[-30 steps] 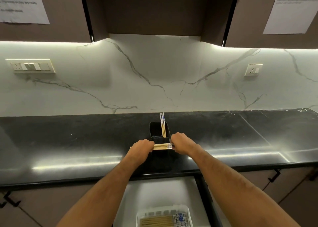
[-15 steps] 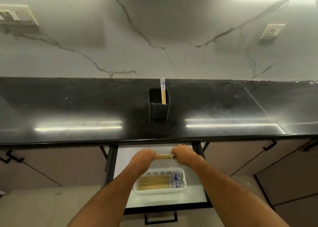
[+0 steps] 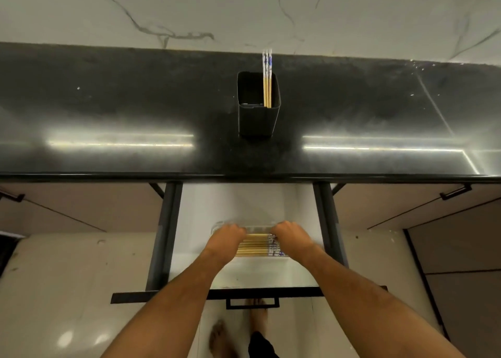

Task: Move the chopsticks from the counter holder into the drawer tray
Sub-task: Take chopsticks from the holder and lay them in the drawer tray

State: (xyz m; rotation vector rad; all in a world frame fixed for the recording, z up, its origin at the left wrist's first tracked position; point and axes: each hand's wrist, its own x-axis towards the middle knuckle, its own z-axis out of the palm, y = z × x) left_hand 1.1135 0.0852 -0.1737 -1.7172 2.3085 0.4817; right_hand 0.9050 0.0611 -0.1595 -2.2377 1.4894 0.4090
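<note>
A black square holder [image 3: 258, 116] stands on the dark counter with a few wooden chopsticks [image 3: 267, 81] upright in its right side, their tops blue and white. Below, the open drawer [image 3: 244, 276] holds a clear tray [image 3: 259, 257] with several chopsticks [image 3: 254, 246] lying crosswise. My left hand [image 3: 226, 237] and my right hand [image 3: 291, 235] are down at the tray, each gripping one end of a small bundle of chopsticks held level just over the ones in the tray. The bundle's ends are hidden by my fingers.
The black counter [image 3: 108, 119] runs the full width, its front edge overhanging the drawer. Dark drawer rails [image 3: 162, 235] flank the white drawer floor. Cabinet fronts with black handles [image 3: 455, 192] sit either side. A bare foot [image 3: 219, 336] shows on the pale floor below.
Both hands carried the bundle from in front of the holder, down past the counter edge, into the tray in the drawer. The view has tipped downward.
</note>
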